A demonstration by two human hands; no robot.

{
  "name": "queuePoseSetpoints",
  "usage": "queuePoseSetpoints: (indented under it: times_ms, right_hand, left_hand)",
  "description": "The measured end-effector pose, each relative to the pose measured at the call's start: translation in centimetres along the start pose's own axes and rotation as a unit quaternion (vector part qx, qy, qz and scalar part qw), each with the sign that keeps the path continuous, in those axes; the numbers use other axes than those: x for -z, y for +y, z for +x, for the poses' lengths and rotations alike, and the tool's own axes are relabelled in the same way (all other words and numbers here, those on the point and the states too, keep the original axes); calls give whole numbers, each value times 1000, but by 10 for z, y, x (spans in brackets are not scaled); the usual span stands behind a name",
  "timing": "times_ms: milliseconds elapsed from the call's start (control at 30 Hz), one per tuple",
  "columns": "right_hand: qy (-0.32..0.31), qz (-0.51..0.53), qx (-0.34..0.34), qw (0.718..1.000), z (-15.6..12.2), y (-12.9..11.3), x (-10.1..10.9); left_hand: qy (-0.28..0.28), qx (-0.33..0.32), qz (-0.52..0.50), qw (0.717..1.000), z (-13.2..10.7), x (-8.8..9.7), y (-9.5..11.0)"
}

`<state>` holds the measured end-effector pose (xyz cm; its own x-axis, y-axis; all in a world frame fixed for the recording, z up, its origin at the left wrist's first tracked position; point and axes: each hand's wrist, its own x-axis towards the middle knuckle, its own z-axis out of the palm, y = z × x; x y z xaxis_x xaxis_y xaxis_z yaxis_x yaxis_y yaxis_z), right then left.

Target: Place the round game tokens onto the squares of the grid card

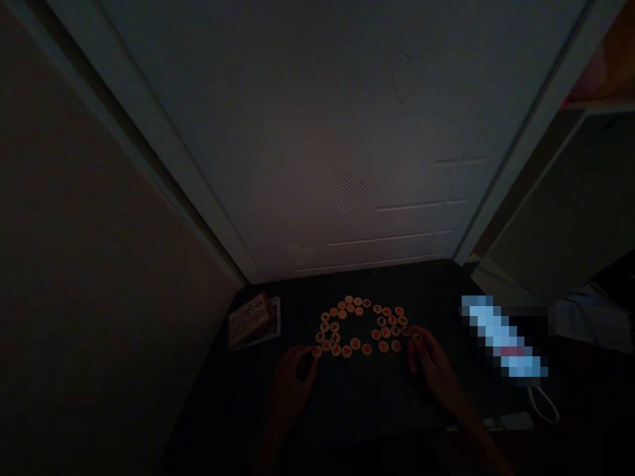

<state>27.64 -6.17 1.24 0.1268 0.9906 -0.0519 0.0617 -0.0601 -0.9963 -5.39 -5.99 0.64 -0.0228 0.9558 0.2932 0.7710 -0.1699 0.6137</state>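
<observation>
Round wooden xiangqi pieces (356, 344), marked with red or black characters, lie in a rough ring on the dark table; several at the back look blank. My left hand (294, 373) is at the front left of the ring, thumb and forefinger curled together on a xiangqi piece (316, 352) that rests on the table. On the right, my right hand (432, 362) pinches another xiangqi piece (417, 337), its dark mark facing up. Beside those fingers, a cluster of pieces (385, 332) lies close together. Dim light hides finer detail of the fingers.
A wooden box (251, 318) with a printed lid sits tilted on a pale tray (278, 317) at the table's back left. To the right is a blurred bright object (503, 337) with a white cord loop (543, 404). A white panel (347, 132) with hearts rises behind the table.
</observation>
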Motion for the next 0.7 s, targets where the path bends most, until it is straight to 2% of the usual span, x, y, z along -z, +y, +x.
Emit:
queuePoseSetpoints:
  times_ms: [333, 700]
  right_hand:
    - [10, -10, -9, 1000, 1, -6, 1]
    - [44, -91, 13, 995, 14, 2, 21]
  left_hand:
    - [2, 0, -3, 1000, 0, 1, 1]
    - [-3, -1, -9, 1000, 2, 2, 2]
